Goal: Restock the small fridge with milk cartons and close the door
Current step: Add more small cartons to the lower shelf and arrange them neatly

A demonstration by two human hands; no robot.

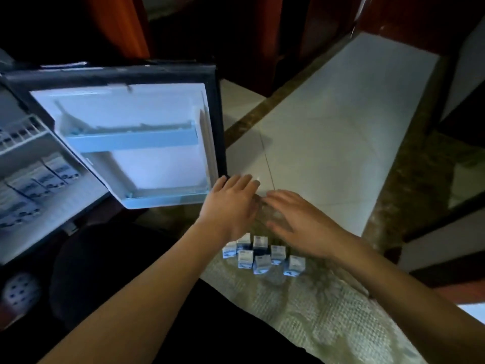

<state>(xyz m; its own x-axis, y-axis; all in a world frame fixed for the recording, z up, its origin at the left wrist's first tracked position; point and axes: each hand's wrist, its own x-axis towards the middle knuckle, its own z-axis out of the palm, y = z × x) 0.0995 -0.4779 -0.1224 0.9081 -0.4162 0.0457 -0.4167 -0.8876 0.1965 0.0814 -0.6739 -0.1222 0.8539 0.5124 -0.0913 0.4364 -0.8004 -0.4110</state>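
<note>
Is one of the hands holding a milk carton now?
No, the left hand and right hand are both open and empty; the milk cartons stand on the patterned mat.

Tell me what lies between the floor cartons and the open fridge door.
Head view: only the left hand crosses between the milk cartons and fridge door; no other object shows there.

Fridge (23, 143): cut off by the left edge.
Shelf cartons (39, 179): print blurred, left ones cropped.
Floor cartons (261, 260): far-left ones partly hidden under the left hand (231, 206); labels unreadable.
Right hand (301, 222): fingertips blurred.
</note>
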